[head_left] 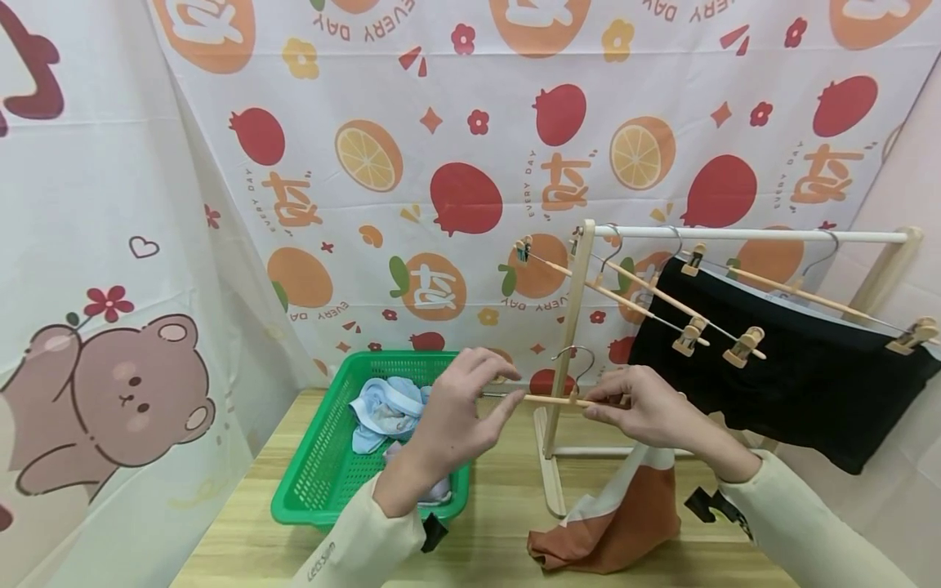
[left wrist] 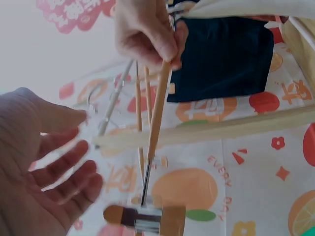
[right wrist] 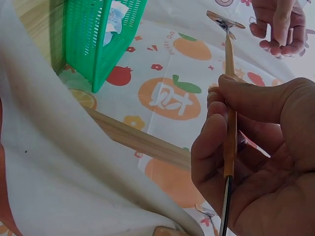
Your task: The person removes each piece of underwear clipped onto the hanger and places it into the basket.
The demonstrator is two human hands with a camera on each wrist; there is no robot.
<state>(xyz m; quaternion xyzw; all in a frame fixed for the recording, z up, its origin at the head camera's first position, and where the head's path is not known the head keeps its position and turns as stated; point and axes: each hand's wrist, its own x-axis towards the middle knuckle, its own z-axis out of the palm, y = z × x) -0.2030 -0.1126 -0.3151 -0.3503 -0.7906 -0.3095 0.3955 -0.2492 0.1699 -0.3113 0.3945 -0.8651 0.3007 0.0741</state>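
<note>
My right hand [head_left: 650,408] grips the wooden bar of a clip hanger [head_left: 555,399], thumb and fingers wrapped round it. The hanger's metal hook points up between the hands. In the left wrist view, one wooden clip [left wrist: 172,219] at the hanger's end holds nothing. Beside that end, my left hand [head_left: 456,416] is apart from the hanger, fingers spread and bent slightly. Below the right hand hangs a rust-and-white cloth garment [head_left: 635,514], its lower part on the table. The right wrist view has its white part [right wrist: 83,137] close up, near a wooden clip at the bottom edge.
A green basket [head_left: 301,465] with light blue clothing [head_left: 390,412] stands on the wooden table [head_left: 235,523] at left. At right, a rack [head_left: 757,234] carries several clip hangers, one with black shorts [head_left: 764,351]. The rack's upright stands just behind the hanger.
</note>
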